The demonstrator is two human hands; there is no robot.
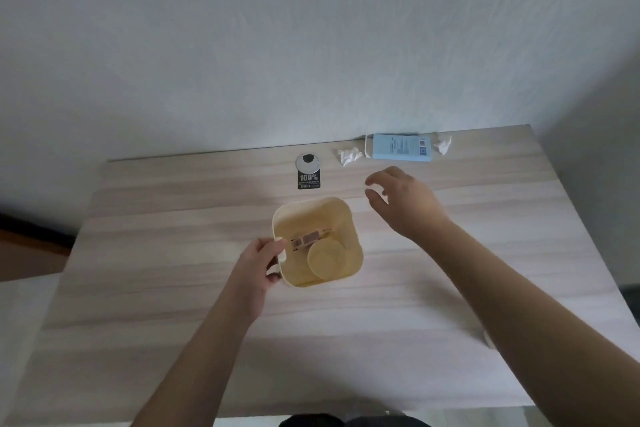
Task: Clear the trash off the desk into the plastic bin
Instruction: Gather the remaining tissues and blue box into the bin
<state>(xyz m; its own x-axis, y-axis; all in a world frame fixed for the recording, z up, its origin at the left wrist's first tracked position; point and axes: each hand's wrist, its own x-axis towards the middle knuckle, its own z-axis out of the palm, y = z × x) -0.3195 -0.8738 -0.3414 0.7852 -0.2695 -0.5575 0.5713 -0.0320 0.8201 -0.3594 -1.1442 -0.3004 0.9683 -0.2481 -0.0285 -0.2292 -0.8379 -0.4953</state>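
Observation:
A cream plastic bin stands in the middle of the wooden desk, with a small printed wrapper lying inside it. My left hand grips the bin's left rim. My right hand hovers to the right of the bin and beyond it, fingers spread and holding nothing. Along the desk's far edge lie a crumpled white tissue, a light blue box and a second crumpled tissue. A black "100%" tag lies just beyond the bin.
A round grey cable grommet sits in the desk at the tag's top edge. The desk's back edge meets a white wall. The floor shows past the desk's left edge.

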